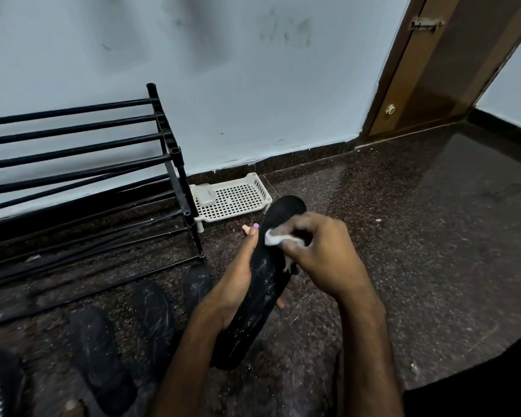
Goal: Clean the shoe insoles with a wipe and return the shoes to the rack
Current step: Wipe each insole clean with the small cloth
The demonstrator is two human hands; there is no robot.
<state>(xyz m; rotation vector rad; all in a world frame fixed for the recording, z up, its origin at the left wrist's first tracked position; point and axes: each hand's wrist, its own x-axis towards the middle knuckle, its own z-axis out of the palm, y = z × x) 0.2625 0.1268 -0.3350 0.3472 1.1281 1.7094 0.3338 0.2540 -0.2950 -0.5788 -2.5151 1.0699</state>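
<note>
Head view: a black insole (263,284) is held up in front of the person, its far end pointing toward the white tray (232,200).
Left hand (235,284): curled along the insole's left edge, gripping it.
Right hand (322,254): fingers bunched on a white wipe (275,237), pressing it on the insole's far part.
Long axis: runs from the person's lap up and away; most of the surface lies nearer the body than the wipe, so the next stroke likely pulls inward.
Rack (73,164): left, well apart.

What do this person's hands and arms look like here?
Both are bare: the left hand and right hand wear no gloves, and no rings, watch or sleeves show on the forearms. A black garment shows at lower right.
</note>
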